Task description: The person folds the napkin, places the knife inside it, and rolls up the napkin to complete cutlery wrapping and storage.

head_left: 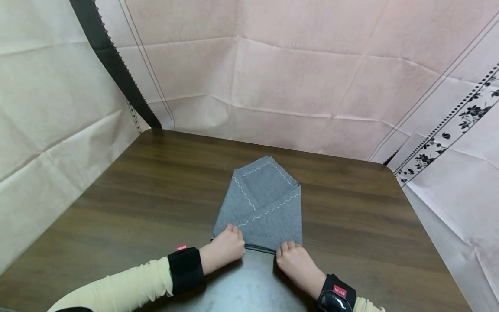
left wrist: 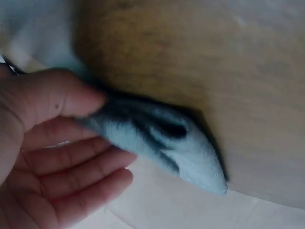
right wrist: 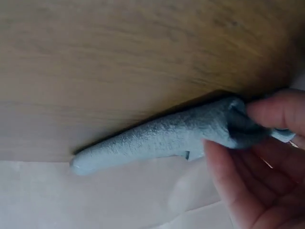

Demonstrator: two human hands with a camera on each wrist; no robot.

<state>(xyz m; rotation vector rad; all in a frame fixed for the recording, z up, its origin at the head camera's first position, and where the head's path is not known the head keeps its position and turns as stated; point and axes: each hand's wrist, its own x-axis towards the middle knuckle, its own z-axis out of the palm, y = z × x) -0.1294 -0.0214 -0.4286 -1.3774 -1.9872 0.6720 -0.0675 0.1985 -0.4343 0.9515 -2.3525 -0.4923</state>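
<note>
A folded grey-blue cloth [head_left: 269,216] with wavy white stitching lies near the middle of the table, its far end folded to a blunt point. At its near left corner my left hand [head_left: 228,243] pinches the edge between thumb and fingers. My right hand [head_left: 297,263] pinches the near right corner the same way. In the left wrist view the layered cloth [left wrist: 147,138] runs out from under the thumb, its folds gaping. The right wrist view shows the cloth [right wrist: 162,131] side-on as a thin stack, with the thumb on top and fingers beneath.
The brown wooden table [head_left: 156,182] has rounded far corners. Pale creased sheeting [head_left: 292,82] hangs behind it and down both sides, with a black strip [head_left: 117,65] at left and a floral band [head_left: 440,138] at right. A bright reflection lies on the table between the forearms.
</note>
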